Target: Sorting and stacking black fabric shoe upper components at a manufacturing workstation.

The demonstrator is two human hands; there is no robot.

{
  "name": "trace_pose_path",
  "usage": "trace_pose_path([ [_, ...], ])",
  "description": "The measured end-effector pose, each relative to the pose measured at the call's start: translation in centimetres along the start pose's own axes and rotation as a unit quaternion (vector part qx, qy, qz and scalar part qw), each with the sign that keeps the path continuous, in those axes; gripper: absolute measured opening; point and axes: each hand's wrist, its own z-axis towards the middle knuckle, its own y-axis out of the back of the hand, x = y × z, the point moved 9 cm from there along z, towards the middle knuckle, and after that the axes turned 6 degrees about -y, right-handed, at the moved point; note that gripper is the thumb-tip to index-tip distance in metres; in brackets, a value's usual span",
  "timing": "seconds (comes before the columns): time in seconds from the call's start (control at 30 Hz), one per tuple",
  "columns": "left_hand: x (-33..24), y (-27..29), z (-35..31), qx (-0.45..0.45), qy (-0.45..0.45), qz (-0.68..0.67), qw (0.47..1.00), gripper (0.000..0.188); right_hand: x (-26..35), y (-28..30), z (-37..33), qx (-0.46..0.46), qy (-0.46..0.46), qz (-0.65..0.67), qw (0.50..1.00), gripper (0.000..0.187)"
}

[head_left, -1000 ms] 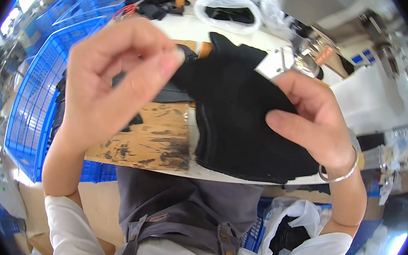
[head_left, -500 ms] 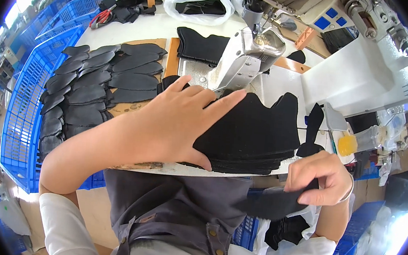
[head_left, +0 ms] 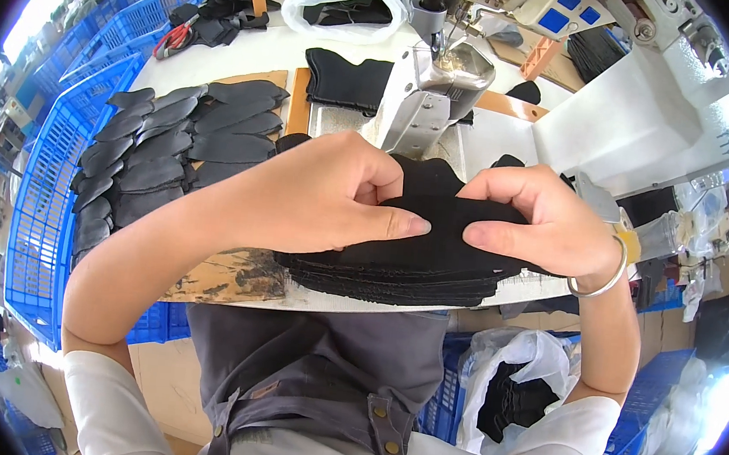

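A black cut piece of fabric (head_left: 446, 235) is stretched between my two hands, just above a stack of black cut pieces (head_left: 386, 283) at the table's front edge. My left hand (head_left: 337, 195) pinches its left part, thumb on top and fingers curled behind. My right hand (head_left: 547, 222), with a bangle at the wrist, grips the right part the same way. Right behind the stack rises the metal post of a sewing machine (head_left: 423, 107). The fingertips under the piece are hidden.
Overlapping dark leaf-shaped pieces (head_left: 157, 170) lie on a board at left, beside a blue crate (head_left: 44, 225). Another black stack (head_left: 347, 79) and a white plastic bag (head_left: 290, 4) stand farther back. Below the table at right, an open bag (head_left: 476, 393) holds black pieces.
My right hand has come up from below the table edge at right with a black piece and over the stack. My left hand has curled from flat on the stack to gripping the piece.
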Motion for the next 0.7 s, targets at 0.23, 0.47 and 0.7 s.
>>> trace_pose_path([
  [0.23,0.7,-0.5,0.4,-0.010,-0.016,0.099,0.995,0.049,-0.8,-0.8,-0.2,-0.058,-0.041,-0.117,0.991,0.029],
  [0.47,0.2,-0.5,0.2,-0.003,-0.028,0.152,0.988,0.056,-0.1,-0.8,-0.2,-0.094,0.018,-0.165,0.982,0.031],
  [0.7,2.2,0.8,-0.1,-0.133,0.001,-0.081,0.988,0.049,-1.1,2.2,-1.1,-0.141,-0.016,0.082,0.986,0.027],
])
